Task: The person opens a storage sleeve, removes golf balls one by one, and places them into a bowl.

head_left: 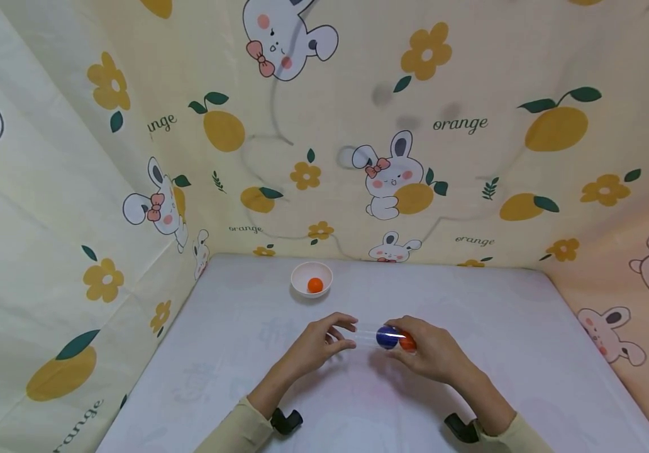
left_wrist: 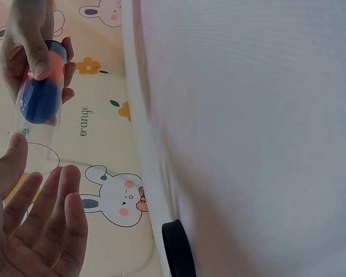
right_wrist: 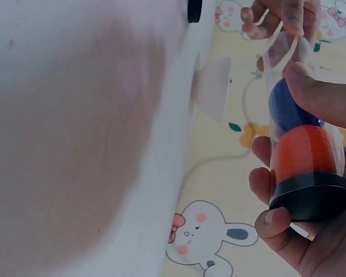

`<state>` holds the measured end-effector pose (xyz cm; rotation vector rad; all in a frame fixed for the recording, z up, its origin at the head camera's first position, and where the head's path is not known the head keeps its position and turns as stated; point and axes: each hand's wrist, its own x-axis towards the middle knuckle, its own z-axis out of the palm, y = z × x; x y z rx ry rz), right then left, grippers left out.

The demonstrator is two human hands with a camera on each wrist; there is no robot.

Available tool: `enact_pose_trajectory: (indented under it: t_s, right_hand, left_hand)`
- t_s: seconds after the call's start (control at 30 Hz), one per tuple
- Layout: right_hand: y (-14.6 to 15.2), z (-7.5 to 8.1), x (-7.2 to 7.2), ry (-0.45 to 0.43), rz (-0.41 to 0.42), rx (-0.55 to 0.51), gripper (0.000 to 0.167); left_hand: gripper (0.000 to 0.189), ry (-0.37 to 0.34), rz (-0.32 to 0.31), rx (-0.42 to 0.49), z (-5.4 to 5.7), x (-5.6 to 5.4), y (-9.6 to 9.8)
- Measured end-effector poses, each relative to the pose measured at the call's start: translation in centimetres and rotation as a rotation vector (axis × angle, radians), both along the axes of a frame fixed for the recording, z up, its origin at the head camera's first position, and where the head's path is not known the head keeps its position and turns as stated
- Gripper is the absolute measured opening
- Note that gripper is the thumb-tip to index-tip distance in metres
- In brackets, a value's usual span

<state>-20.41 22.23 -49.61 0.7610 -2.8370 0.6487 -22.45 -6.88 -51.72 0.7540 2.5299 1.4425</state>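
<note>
My right hand [head_left: 429, 349] grips a clear tube [head_left: 366, 335] lying nearly level over the table, its open end pointing left. Inside are a blue ball [head_left: 387, 337] and an orange-red ball [right_wrist: 304, 151]. A black cap [right_wrist: 311, 201] closes the end in the right palm. At the tube's open end is my left hand [head_left: 320, 343], its fingers spread and loosely bent. Its thumb [left_wrist: 16, 151] lies right at the rim in the left wrist view, the other fingers just beyond the opening.
A white bowl [head_left: 297, 277] with one orange ball [head_left: 315, 285] in it stands at the back of the white-covered table [head_left: 234, 327]. Printed cloth [head_left: 324, 113] hangs behind and along both sides. Black bands [head_left: 287, 421] show at both wrists.
</note>
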Motion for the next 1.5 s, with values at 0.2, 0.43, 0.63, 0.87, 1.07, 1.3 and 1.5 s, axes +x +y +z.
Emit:
enact_pose_trajectory:
  t_s: [0.2,0.43,0.63,0.87,1.07,1.3,1.5]
  right_hand:
    - [0.0,0.0,0.1,0.011,0.001,-0.001,0.051]
    - [0.0,-0.3,0.0,0.062,0.023,-0.013,0.052]
    - [-0.1,-0.3,-0.1,0.077,0.036,-0.046,0.052]
    - [-0.2,-0.1,0.0,0.039,0.030,-0.057,0.049]
    - [-0.2,0.1,-0.1,0.010,0.027,-0.051,0.052]
    - [-0.3,0.1,-0.1,-0.015,0.013,-0.042,0.055]
    - [-0.4,0.1,-0.2,-0.019,0.011,-0.043,0.054]
  left_hand:
    - [0.045,-0.006,0.004,0.000,0.1,0.1,0.0]
    - [0.045,0.020,-0.015,0.024,0.1,0.1,-0.1]
    - [0.045,0.006,-0.009,0.024,0.1,0.0,-0.2]
    - [0.044,-0.006,0.006,0.013,0.1,0.1,-0.3]
    - [0.045,-0.032,0.007,0.012,-0.1,-0.1,-0.5]
    - [0.044,-0.077,-0.005,0.035,-0.3,-0.3,-0.8]
    - [0.042,-0.087,-0.006,0.044,-0.5,-0.6,-1.0]
